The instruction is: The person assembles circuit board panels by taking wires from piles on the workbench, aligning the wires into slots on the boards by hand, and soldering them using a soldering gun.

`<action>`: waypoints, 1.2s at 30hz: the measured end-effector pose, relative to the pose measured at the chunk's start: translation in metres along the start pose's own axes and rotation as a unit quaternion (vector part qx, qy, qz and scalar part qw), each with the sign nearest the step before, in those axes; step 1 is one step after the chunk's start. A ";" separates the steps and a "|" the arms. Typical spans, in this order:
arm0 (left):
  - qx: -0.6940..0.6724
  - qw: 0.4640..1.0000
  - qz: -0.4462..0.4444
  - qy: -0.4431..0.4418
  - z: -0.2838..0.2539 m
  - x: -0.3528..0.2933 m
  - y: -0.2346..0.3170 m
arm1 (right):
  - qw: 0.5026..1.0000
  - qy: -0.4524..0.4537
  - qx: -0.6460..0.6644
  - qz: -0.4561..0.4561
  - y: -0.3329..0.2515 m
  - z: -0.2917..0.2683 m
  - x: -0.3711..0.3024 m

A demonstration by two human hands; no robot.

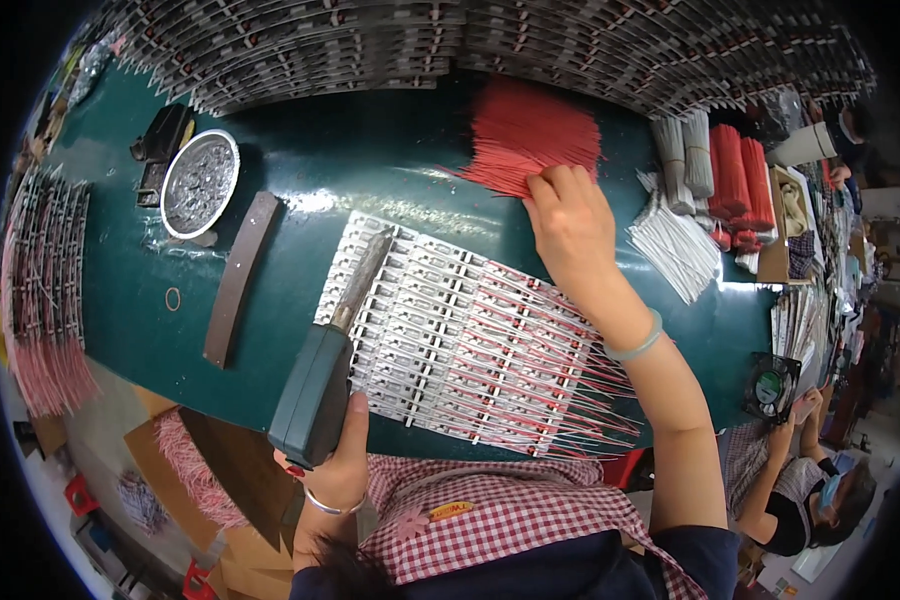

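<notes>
My left hand [338, 462] is closed round the grip of a dark green soldering gun [315, 390]. Its long metal tip points away from me, over the left part of a white panel of small boards [400, 350]. Red and white wires [530, 360] are fixed along the panel's right half, and their loose ends stick out to the right. Beyond the panel, my right hand [575, 225] pinches at the near edge of a pile of thin red wires [535, 135]. The fingertips partly hide what they grip.
On the left stand a silvery bowl of metal bits [200, 185], a dark holder [160, 150] and a brown bar [242, 280]. Stacked boards [300, 50] line the back. White wires [675, 250] and red bundles [740, 180] lie right. A co-worker [800, 490] sits at the far right.
</notes>
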State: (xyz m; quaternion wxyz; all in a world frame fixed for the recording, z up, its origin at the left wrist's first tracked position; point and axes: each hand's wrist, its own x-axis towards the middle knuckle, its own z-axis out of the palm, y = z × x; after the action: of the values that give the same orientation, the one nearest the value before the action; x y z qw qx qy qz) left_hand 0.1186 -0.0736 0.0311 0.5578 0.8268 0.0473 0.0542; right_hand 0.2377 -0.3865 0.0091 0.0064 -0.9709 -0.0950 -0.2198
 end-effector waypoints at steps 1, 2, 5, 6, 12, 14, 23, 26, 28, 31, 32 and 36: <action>-0.014 1.000 -0.008 -0.001 0.002 0.000 -0.001 | 1.000 0.013 -0.010 -0.014 0.003 0.005 -0.001; -0.027 1.000 -0.015 -0.001 0.003 0.000 -0.001 | 0.999 0.034 -0.030 -0.030 0.006 0.009 -0.001; -0.019 1.000 -0.007 0.014 0.004 -0.001 0.004 | 0.998 0.053 -0.014 -0.035 0.004 0.013 0.000; -0.019 1.000 -0.005 0.015 0.004 -0.001 0.004 | 0.998 0.056 -0.014 -0.035 0.004 0.014 0.000; -0.007 1.000 0.008 0.004 0.002 -0.001 0.002 | 0.998 0.053 -0.017 -0.014 0.004 0.012 0.001; -0.007 1.000 0.021 0.014 0.004 -0.002 0.002 | 0.998 0.053 -0.002 -0.025 0.007 0.012 0.002; -0.019 1.000 0.012 0.020 0.006 0.000 0.001 | 1.000 -0.008 0.016 -0.024 0.005 -0.030 0.023; -0.027 0.999 0.018 0.021 0.007 0.000 0.000 | 0.996 -0.029 -0.021 -0.079 0.000 -0.054 0.034; -0.018 0.999 0.021 0.024 0.005 0.001 0.000 | 0.989 -0.077 -0.047 -0.114 -0.009 -0.071 0.044; -0.014 0.999 0.024 0.030 0.001 0.001 0.001 | 0.966 -0.164 -0.105 -0.170 -0.028 -0.085 0.057; -0.017 0.999 0.021 0.035 0.000 0.001 0.001 | 0.950 -0.204 -0.134 -0.195 -0.037 -0.085 0.061; -0.028 0.999 0.020 0.035 0.003 0.002 0.004 | 0.934 -0.259 -0.149 -0.197 -0.055 -0.056 0.057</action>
State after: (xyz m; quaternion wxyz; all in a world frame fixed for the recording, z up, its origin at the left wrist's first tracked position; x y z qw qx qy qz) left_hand 0.1208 -0.0778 0.0336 0.5779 0.8090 0.0490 0.0959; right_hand 0.2543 -0.3254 0.0825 -0.2064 -0.9457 -0.2491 0.0306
